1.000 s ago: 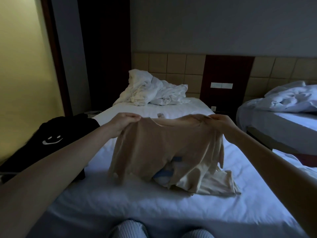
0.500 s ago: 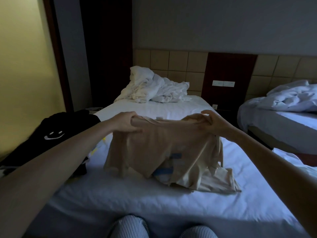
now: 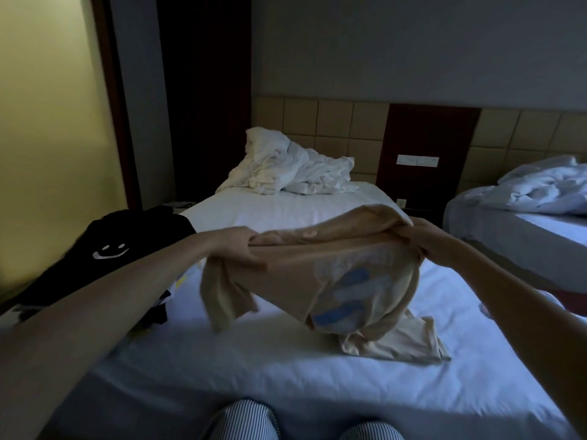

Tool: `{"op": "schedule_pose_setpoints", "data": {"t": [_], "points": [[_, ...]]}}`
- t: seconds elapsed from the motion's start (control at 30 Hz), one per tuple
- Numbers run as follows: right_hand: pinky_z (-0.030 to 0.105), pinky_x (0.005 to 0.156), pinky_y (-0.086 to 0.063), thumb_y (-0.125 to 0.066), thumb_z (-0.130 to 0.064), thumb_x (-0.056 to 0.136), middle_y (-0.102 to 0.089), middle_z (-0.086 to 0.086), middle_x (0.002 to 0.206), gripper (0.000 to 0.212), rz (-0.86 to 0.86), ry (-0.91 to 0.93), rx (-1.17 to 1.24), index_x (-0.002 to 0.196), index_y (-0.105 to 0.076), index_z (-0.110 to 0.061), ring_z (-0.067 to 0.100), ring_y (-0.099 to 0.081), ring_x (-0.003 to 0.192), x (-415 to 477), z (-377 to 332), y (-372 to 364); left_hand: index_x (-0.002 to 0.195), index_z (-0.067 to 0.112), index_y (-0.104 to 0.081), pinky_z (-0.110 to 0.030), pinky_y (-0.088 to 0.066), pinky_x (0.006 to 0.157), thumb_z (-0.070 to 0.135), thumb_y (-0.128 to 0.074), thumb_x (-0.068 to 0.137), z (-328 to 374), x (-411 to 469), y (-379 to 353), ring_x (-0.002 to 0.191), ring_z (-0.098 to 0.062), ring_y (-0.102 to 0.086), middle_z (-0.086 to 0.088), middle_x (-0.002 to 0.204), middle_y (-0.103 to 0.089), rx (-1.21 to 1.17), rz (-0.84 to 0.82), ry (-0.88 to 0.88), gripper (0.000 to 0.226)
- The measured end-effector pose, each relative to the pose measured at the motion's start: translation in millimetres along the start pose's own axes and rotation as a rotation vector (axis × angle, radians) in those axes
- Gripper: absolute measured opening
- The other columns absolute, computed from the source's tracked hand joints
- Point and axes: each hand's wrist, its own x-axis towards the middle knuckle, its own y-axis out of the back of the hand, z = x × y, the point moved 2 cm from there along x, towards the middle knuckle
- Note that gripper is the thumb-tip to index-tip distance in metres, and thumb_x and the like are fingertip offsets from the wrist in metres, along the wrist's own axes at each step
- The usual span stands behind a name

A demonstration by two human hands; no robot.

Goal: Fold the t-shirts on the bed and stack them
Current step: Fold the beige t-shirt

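Fingers [image 3: 246,249] of the left hand [image 3: 233,246] clench one top corner of a beige t-shirt [image 3: 317,271]; the right hand [image 3: 428,241] grips the other corner, toward 3 o'clock. The shirt hangs mid-frame, its lower edge trailing on the white bed [image 3: 286,369]. A black garment [image 3: 127,246] with a smile mark lies at 9 o'clock, and crumpled bedding [image 3: 286,166] at 12.
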Motion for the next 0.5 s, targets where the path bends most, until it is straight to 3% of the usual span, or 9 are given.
{"op": "schedule_pose_setpoints", "data": {"t": [0.03, 0.1, 0.17, 0.23, 0.3, 0.37, 0.43, 0.5], "points": [[0.027, 0.083, -0.045, -0.063, -0.029, 0.088, -0.059, 0.001, 0.104, 0.025, -0.088, 0.031, -0.170, 0.110, -0.056, -0.019, 0.014, -0.055, 0.094, -2.7, -7.3, 2.4, 0.089, 0.022, -0.065, -0.030, -0.044, 0.070, 0.060, -0.063, 0.067, 1.1, -0.4, -2.2, 0.078, -0.016, -0.059, 0.002, 0.088, -0.064, 0.136, -0.029, 0.026, 0.044], [0.024, 0.082, -0.037, -0.066, -0.028, 0.086, -0.057, 0.000, 0.108, 0.036, -0.142, 0.051, -0.811, 0.118, -0.053, -0.017, 0.012, -0.049, 0.093, -2.6, -16.4, 3.8, 0.071, 0.020, -0.060, -0.033, -0.042, 0.065, 0.038, -0.061, 0.076, 5.3, 1.1, 7.9, 0.074, -0.023, -0.058, -0.006, 0.081, -0.064, 0.257, 0.092, 0.090, 0.018], [0.028, 0.081, -0.039, -0.056, -0.027, 0.091, -0.059, 0.006, 0.113, 0.030, 0.035, 0.070, -1.236, 0.117, -0.055, -0.013, 0.017, -0.051, 0.093, 0.8, -30.0, 9.3, 0.074, 0.012, -0.062, -0.037, -0.044, 0.066, 0.014, -0.055, 0.082, 5.2, 6.1, 35.0, 0.081, -0.029, -0.061, -0.011, 0.082, -0.063, 0.167, 0.312, 0.112, 0.011], [0.035, 0.080, -0.044, -0.047, -0.025, 0.095, -0.062, 0.008, 0.112, 0.023, 0.350, 0.070, -1.168, 0.112, -0.060, -0.015, 0.027, -0.058, 0.098, -1.2, -54.5, 18.5, 0.077, 0.009, -0.064, -0.035, -0.046, 0.065, 0.004, -0.050, 0.084, 6.4, 10.9, 68.4, 0.083, -0.029, -0.063, -0.010, 0.082, -0.064, -0.067, 0.526, 0.093, 0.016], [0.037, 0.078, -0.046, -0.050, -0.020, 0.093, -0.064, 0.009, 0.104, 0.023, 0.599, 0.147, -0.801, 0.109, -0.065, -0.014, 0.031, -0.059, 0.098, 3.8, -74.3, 32.5, 0.081, 0.009, -0.064, -0.035, -0.048, 0.070, 0.001, -0.046, 0.089, 17.7, 15.2, 95.6, 0.084, -0.027, -0.062, -0.010, 0.084, -0.065, -0.388, 0.756, 0.040, 0.021], [0.030, 0.071, -0.042, -0.054, -0.011, 0.090, -0.060, 0.007, 0.092, 0.023, 0.661, 0.266, -0.508, 0.109, -0.066, -0.006, 0.021, -0.056, 0.092, 12.7, -90.6, 43.4, 0.088, 0.011, -0.064, -0.036, -0.048, 0.078, 0.002, -0.044, 0.094, 36.8, 15.0, 109.7, 0.088, -0.026, -0.060, -0.008, 0.088, -0.063, -0.669, 0.786, -0.032, 0.023], [0.020, 0.069, -0.039, -0.053, 0.001, 0.088, -0.054, 0.008, 0.089, 0.023, 0.598, 0.316, -0.327, 0.108, -0.064, 0.005, 0.016, -0.048, 0.091, 19.7, -98.4, 54.0, 0.098, 0.010, -0.066, -0.033, -0.047, 0.080, 0.009, -0.044, 0.097, 50.3, 6.5, 119.6, 0.093, -0.022, -0.060, -0.005, 0.094, -0.064, -0.464, 0.676, -0.072, 0.022], [0.026, 0.073, -0.036, -0.053, 0.008, 0.083, -0.054, 0.011, 0.088, 0.018, 0.637, 0.394, -0.308, 0.098, -0.062, 0.009, 0.018, -0.048, 0.090, 24.3, -104.0, 68.8, 0.099, 0.014, -0.067, -0.029, -0.042, 0.074, 0.010, -0.043, 0.095, 48.3, -1.1, 140.8, 0.094, -0.020, -0.058, -0.002, 0.097, -0.063, -0.234, 0.750, -0.094, 0.024]]}}
